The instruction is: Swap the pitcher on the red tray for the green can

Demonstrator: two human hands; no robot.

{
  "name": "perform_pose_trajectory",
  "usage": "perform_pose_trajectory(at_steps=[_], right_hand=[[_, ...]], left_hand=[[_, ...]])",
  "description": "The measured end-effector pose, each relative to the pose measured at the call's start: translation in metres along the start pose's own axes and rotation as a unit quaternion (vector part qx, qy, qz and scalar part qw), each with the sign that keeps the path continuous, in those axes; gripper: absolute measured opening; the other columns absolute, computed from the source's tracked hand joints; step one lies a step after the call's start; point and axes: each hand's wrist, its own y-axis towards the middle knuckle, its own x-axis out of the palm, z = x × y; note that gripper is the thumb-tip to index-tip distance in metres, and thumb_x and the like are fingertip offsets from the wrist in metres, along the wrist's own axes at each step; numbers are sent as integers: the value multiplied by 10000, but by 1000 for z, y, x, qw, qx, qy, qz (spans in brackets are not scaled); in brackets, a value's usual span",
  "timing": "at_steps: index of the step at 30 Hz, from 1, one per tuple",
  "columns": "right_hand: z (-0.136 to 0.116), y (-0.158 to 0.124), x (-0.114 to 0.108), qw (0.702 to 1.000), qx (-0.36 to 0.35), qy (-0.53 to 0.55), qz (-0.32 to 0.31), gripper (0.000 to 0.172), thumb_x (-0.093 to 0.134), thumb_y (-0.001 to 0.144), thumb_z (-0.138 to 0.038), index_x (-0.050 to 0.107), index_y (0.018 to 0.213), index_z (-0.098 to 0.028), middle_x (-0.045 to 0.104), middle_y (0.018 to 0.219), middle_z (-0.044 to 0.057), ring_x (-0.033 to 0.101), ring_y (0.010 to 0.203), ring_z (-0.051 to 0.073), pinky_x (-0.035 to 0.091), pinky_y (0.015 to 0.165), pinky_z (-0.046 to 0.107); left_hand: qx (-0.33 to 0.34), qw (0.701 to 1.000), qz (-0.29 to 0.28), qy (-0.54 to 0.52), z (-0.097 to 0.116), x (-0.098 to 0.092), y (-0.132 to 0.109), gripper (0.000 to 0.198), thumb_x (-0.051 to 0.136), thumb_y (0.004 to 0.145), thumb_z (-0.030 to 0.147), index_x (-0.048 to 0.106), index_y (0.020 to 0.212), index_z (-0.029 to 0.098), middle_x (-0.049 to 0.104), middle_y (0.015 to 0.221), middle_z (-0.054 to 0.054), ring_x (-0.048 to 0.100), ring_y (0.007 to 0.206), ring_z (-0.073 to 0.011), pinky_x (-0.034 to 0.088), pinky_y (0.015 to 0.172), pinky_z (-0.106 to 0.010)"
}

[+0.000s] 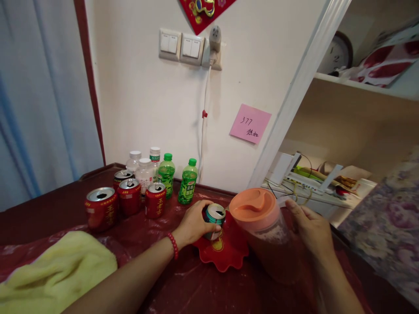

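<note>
My left hand point(193, 224) is wrapped around a teal drink can point(214, 218) that stands on a red scalloped plate point(229, 257). A red bead bracelet circles that wrist. My right hand point(310, 229) grips the handle side of a clear pitcher point(271, 244) with an orange lid point(253, 205); the pitcher holds reddish liquid and stands just right of the can. The pitcher's spout points toward the can.
Several red cans point(129, 196) stand at the back left, with two green bottles point(188, 181) and white-capped bottles point(144, 172) by the wall. A yellow cloth point(59, 270) lies front left. A shelf unit point(327, 187) with clutter is at the right. A cord hangs from the wall socket.
</note>
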Motion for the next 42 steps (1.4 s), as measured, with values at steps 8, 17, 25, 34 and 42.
perform_pose_trajectory(at_steps=[8,17,25,34,42], right_hand=[[-4,-1,0,1000,1,-11,4,560,670,721,-710,491,540,-211,386,474,-52,355,507,121,282,475,253],[-3,-2,0,1000,9,-6,-2,569,666,720,-713,478,538,-209,374,485,-57,339,516,115,272,482,251],[-7,-3,1,1000,2,-16,4,571,664,724,-714,482,527,-209,382,473,-55,352,507,117,291,474,247],[-4,-2,0,1000,-15,-18,3,570,661,729,-710,470,524,-213,374,472,-55,350,495,119,289,469,251],[-5,-2,0,1000,-14,-22,1,570,656,736,-704,465,512,-216,379,471,-46,353,507,126,287,470,255]], left_hand=[[8,1000,4,1,-3,0,0,623,898,539,209,645,1109,205,691,1162,-70,635,1079,-274,483,989,-400],[-5,1000,1,6,0,0,0,649,902,534,201,640,1128,184,687,1174,-79,626,1088,-273,474,995,-396],[-7,1000,1,6,-1,-1,0,662,896,530,214,634,1137,199,685,1181,-78,623,1103,-287,474,998,-409],[-7,1000,6,8,-2,0,-1,651,900,528,207,642,1126,202,687,1178,-70,626,1106,-284,473,1000,-401],[-4,1000,1,8,0,-1,-1,651,893,541,207,636,1139,195,685,1175,-74,625,1087,-271,476,994,-396]])
